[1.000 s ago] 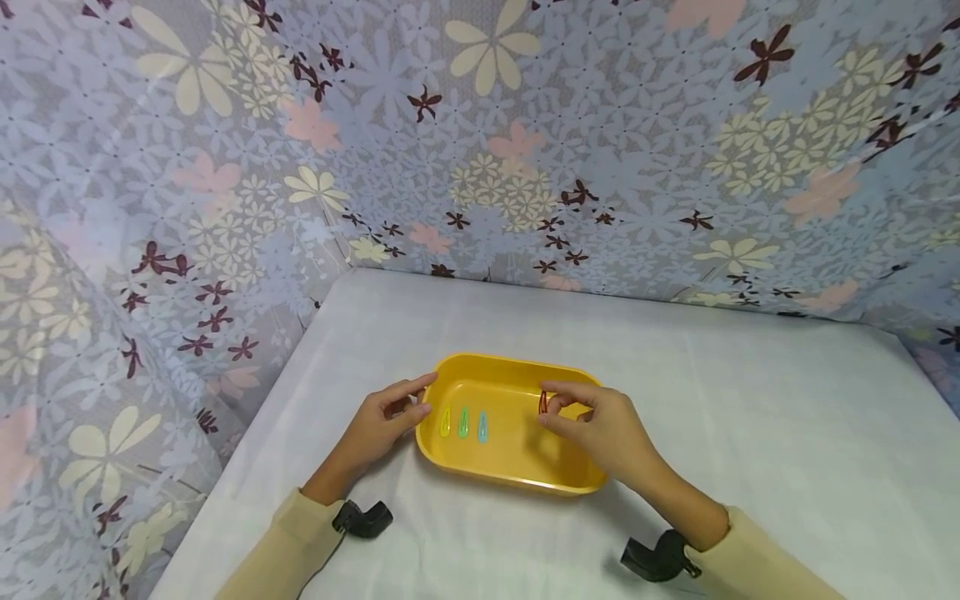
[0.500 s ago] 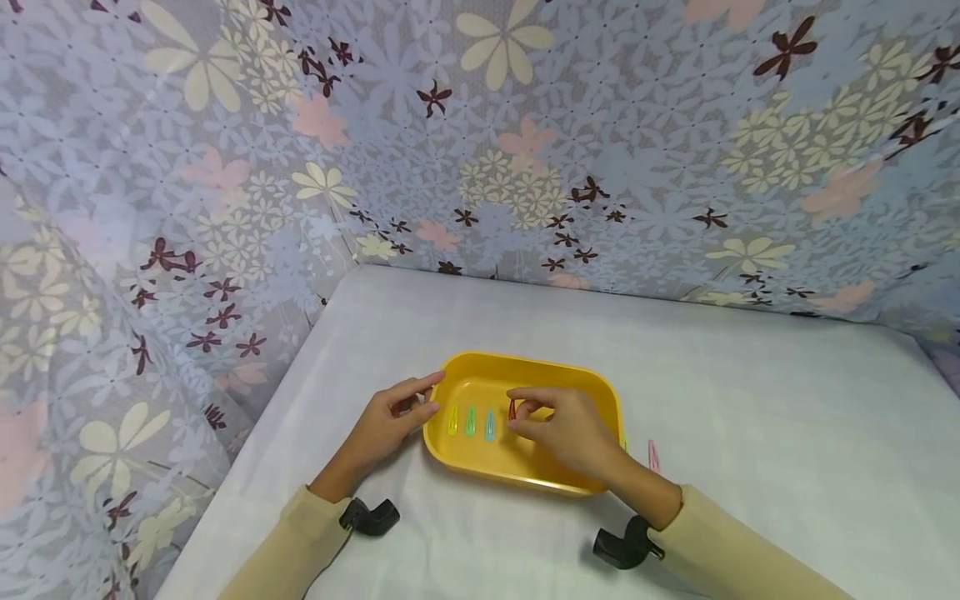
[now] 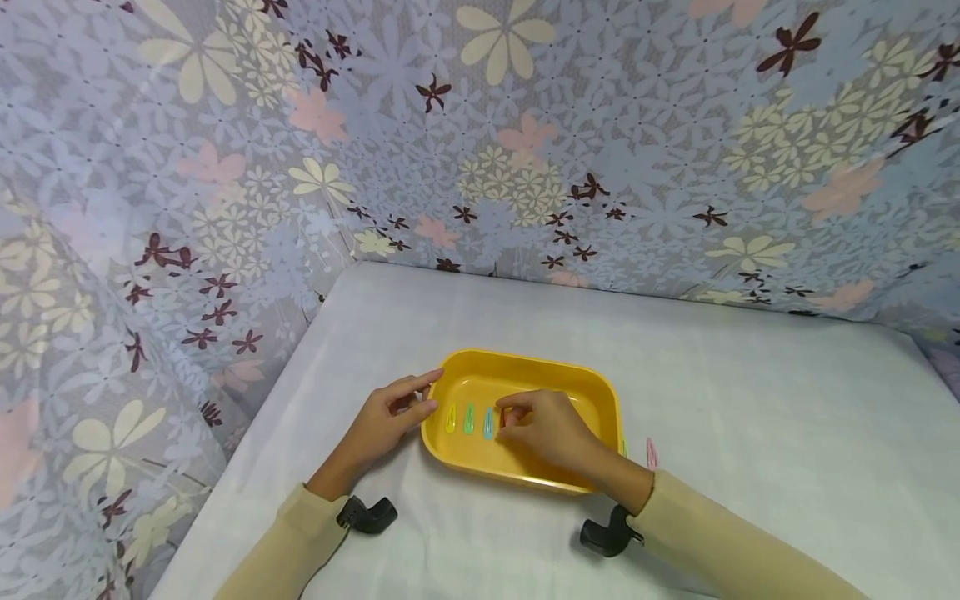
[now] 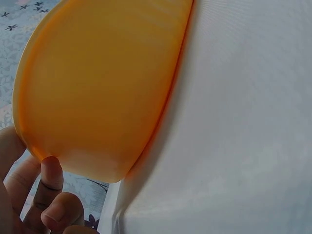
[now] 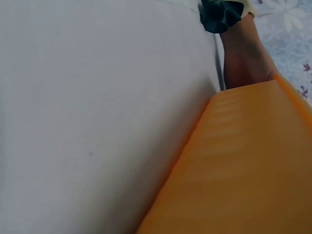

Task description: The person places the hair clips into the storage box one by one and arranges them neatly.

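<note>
A yellow plastic tray (image 3: 510,477) sits on the white-covered table. My left hand (image 3: 390,417) grips its left rim, with the fingers also showing against the outer wall (image 4: 105,97) in the left wrist view. Inside, a yellow hair clip (image 3: 451,419), a green hair clip (image 3: 468,419) and a blue hair clip (image 3: 488,423) lie upright in a row, left to right. Just right of the blue one, my right hand (image 3: 551,429) pinches a red hair clip (image 3: 503,417) between thumb and index finger, low over the tray floor. Fingers partly cover the red clip.
A pink hair clip (image 3: 651,452) lies on the table right of the tray. Between it and the tray, a yellow-green sliver (image 3: 624,448) shows beside the right rim. A flower-patterned cloth (image 3: 510,167) hangs behind the table. Black wrist cameras (image 3: 609,533) sit near both sleeves.
My right hand has moved left across the tray with the red clip, to beside the blue one. The pink clip on the table has come into view. My left hand stays at the rim.
</note>
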`<state>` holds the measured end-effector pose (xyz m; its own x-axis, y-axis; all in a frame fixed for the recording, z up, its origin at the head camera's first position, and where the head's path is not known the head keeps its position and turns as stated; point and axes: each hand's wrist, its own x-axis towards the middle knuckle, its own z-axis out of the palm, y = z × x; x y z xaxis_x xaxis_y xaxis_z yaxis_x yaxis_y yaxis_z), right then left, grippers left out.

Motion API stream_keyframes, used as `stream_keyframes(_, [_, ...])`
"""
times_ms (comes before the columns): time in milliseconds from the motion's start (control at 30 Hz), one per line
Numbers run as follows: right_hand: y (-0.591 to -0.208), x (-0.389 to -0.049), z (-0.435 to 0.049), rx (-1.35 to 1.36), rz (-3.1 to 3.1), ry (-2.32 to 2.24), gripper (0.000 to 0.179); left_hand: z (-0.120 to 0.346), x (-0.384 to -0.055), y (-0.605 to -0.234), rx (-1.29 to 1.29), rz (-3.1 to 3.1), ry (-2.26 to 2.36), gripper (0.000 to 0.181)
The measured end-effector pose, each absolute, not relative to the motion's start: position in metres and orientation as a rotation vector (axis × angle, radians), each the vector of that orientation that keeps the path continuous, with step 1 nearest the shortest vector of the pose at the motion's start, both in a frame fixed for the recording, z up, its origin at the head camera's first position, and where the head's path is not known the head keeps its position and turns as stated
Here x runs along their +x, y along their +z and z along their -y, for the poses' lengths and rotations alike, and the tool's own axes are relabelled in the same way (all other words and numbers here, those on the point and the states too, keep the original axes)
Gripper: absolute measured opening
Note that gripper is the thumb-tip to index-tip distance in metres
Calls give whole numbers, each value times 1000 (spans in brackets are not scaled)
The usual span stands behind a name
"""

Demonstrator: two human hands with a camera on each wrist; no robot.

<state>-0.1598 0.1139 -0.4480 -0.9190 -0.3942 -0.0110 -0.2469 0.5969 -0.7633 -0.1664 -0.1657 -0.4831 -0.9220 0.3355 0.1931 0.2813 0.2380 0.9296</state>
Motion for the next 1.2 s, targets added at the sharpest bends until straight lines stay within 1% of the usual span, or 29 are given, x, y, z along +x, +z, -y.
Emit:
stream_keyframes(133, [-449,-161,-113,-576,-2661,-1169,25,166,-166,-483,625,-2423,1830,44])
stream_keyframes(333, [-450,-161,-111,-620,-2725,-1085,31,167,-167,-480,621,-2449,1810,44])
stream_keyframes(533, [-452,-158,-109,-604,-2785,-1013,34,167,-169,-484,629,-2434,1816,43])
stream_keyframes(633, [-450,-157,-109,-600,-2802,-1066,36,167,-169,-486,624,-2423,1830,43])
stream_keyframes(733, [-443,-153,-112,-532,-2830,-1197,38,167,-169,-489,616,-2411,1842,43])
stream_keyframes(833, [-431,-147,-121,-437,-2828,-1381,36,166,-168,-490,609,-2397,1847,43])
stream_keyframes(1000, [-405,-137,-150,-429,-2804,-1631,31,165,-168,-490,587,-2410,1834,44])
stream_keyframes(1133, [-385,-128,-178,-366,-2872,-1692,33,165,-167,-486,576,-2432,1814,44])
stream_keyframes(1200, [-379,-124,-194,-299,-2937,-1681,34,163,-163,-475,590,-2435,1807,44])
